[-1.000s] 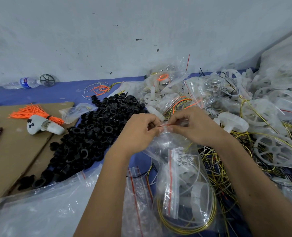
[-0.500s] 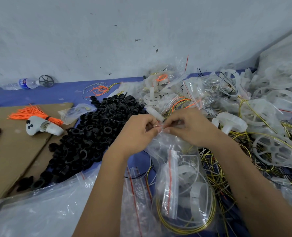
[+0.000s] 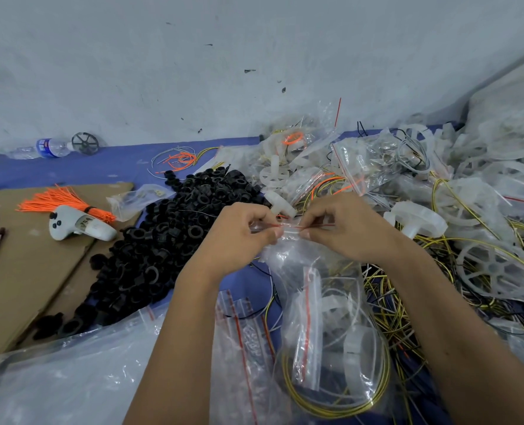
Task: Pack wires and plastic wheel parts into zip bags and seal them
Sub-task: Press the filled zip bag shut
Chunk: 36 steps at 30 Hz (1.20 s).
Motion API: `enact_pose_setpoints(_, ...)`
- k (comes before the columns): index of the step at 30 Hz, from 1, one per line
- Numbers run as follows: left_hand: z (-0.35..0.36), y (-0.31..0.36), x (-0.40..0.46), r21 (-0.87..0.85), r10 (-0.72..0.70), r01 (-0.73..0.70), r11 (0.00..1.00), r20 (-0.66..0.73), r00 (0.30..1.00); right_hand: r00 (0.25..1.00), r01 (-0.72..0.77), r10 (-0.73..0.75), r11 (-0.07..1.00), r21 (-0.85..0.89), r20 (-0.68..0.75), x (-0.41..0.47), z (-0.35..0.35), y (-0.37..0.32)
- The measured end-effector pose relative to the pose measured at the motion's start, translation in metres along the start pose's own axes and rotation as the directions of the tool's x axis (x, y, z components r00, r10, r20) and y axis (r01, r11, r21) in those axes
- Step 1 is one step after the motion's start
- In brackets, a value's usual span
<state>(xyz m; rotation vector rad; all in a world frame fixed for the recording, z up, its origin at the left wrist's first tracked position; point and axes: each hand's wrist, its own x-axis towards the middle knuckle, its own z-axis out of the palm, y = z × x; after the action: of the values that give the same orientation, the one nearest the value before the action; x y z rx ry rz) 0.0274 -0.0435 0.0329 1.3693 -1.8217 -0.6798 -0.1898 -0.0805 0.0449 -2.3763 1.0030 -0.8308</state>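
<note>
Left hand and right hand, each grip pinching the red-striped zip of the bag, hold its mouth taut above the worktop, probably for sealing, with wires and wheels hanging inside.

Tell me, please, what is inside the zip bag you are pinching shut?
The zip bag holds coiled yellow wire, white plastic wheel parts and a smaller red-striped bag; that small bag's contents are unclear.

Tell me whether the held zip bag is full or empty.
Full: the zip bag shows coiled yellow wire and white plastic parts through its clear wall.
</note>
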Motion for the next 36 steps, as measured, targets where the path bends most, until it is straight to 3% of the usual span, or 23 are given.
enact_pose_setpoints(5,0.007,0.005,0.002,-0.051,0.038,-0.038,0.998,-0.007,0.999,0.999,0.026,-0.024,0.998,0.051,-0.049,0.002,0.007,-0.003)
enact_pose_setpoints(11,0.003,0.001,0.002,-0.219,-0.104,0.073,0.973,-0.132,0.986,0.993,-0.051,0.057,0.997,0.062,-0.100,-0.001,0.000,0.006)
enact_pose_setpoints(16,-0.003,-0.006,-0.003,-0.268,-0.164,0.140,0.953,-0.067,0.984,0.994,-0.093,0.101,0.984,0.151,-0.043,0.000,0.002,0.008)
enact_pose_setpoints(24,-0.004,0.001,-0.001,-0.262,-0.024,-0.001,0.965,-0.094,0.995,0.999,-0.016,0.025,0.982,0.189,-0.046,0.004,0.009,-0.003)
enact_pose_setpoints(30,-0.002,0.008,-0.003,-0.248,-0.009,0.000,0.969,-0.034,0.999,0.997,0.047,-0.035,0.985,0.166,-0.072,0.001,0.009,-0.008)
enact_pose_setpoints(36,0.001,0.006,-0.002,-0.188,0.022,-0.038,0.981,-0.086,0.996,0.996,-0.003,0.019,0.985,0.172,-0.090,0.002,0.014,-0.005)
